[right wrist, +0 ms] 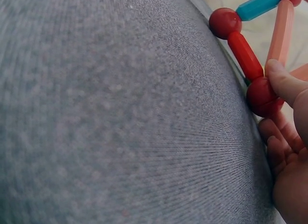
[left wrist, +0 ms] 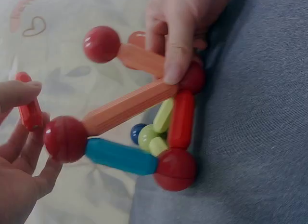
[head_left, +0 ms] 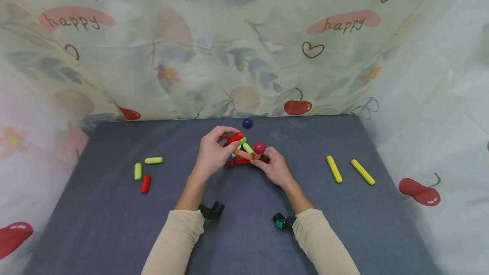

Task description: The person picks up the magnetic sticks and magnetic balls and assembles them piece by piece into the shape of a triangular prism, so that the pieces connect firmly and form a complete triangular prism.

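Observation:
A frame of magnetic building rods and balls stands at mid-table. The left wrist view shows its red balls, blue rod, orange rods, red lower rod and light green rods behind. My left hand pinches a loose red rod between thumb and fingers, beside the upper left red ball. At the lower right corner, my right hand grips the joint, its thumb on the orange rod's end, right at the red ball.
Behind the frame lies a dark blue ball. To the left are two light green rods and a red rod. Two yellow rods lie to the right. A patterned curtain hangs along the table's back edge.

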### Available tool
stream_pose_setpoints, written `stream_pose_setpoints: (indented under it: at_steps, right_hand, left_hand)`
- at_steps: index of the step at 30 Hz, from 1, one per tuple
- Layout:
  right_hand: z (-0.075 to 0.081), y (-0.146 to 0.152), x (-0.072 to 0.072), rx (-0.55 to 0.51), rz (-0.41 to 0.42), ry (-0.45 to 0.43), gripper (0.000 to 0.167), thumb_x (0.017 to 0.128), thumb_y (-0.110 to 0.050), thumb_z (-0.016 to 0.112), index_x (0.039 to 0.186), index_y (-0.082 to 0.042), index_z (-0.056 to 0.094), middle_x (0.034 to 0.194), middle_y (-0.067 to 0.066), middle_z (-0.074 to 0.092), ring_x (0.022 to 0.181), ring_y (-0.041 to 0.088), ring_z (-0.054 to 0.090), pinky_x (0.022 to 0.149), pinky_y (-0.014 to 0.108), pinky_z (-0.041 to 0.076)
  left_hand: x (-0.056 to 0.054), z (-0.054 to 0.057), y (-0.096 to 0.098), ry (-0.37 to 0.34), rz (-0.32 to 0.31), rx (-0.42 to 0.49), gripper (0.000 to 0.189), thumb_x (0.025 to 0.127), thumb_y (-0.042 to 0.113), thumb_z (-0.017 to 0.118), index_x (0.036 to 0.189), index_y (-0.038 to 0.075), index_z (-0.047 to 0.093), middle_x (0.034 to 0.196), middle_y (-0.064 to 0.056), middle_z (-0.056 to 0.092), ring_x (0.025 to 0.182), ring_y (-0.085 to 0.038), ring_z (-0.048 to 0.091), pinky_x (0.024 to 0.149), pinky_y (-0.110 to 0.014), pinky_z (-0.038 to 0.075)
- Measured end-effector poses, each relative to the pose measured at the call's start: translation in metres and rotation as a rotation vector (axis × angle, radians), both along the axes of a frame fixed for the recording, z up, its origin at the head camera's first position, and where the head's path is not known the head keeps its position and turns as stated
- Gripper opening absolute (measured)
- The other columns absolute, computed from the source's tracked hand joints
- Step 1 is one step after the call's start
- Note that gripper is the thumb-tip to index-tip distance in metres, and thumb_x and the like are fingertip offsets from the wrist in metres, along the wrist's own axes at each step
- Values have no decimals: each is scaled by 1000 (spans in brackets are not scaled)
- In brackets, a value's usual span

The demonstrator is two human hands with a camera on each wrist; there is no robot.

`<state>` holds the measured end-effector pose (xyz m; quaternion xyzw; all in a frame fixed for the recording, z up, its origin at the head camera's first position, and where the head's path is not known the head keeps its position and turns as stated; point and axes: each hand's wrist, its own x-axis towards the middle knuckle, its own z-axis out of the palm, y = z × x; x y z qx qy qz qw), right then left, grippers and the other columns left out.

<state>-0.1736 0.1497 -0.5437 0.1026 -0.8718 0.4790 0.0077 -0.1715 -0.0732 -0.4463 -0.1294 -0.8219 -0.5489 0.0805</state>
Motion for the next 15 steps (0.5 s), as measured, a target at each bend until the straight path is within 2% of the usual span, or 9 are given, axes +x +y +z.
stream_pose_setpoints:
  at_steps: [4, 7, 10, 15]
  right_hand:
    - [0, 0, 0, -14, 4, -7, 16, 90, -26, 79, 98, -13, 74, 103, 7, 63, 93, 19, 60, 82, 31, 50]
    - [1, 1, 0, -10, 2, -6, 14, 90, -26, 79, 92, -13, 72, 102, 7, 62, 92, 19, 60, 82, 31, 49]
    - [1, 1, 0, -5, 0, -6, 15, 91, -26, 79, 90, -14, 71, 102, 7, 62, 92, 19, 60, 82, 31, 50]
    - [1, 0, 0, -20, 2, -4, 16, 90, -26, 79, 92, -12, 72, 104, 8, 63, 93, 19, 61, 82, 30, 50]
  left_hand:
    - [0, -3, 6, -60, -1, -98, 25, 92, 21, 78, 115, 25, 73, 114, 1, 68, 108, -23, 62, 84, -40, 60]
    - [-1, -4, 9, -81, -4, -165, 26, 91, 23, 79, 116, 26, 74, 116, -2, 64, 112, -27, 56, 81, -40, 59]
    - [-1, -4, 12, -62, -28, -242, 26, 90, 20, 80, 115, 25, 76, 115, -3, 66, 113, -26, 52, 85, -41, 55]
    - [-3, -6, 17, 27, -44, -422, 26, 87, 18, 82, 112, 25, 79, 110, 0, 75, 112, -23, 50, 98, -51, 42]
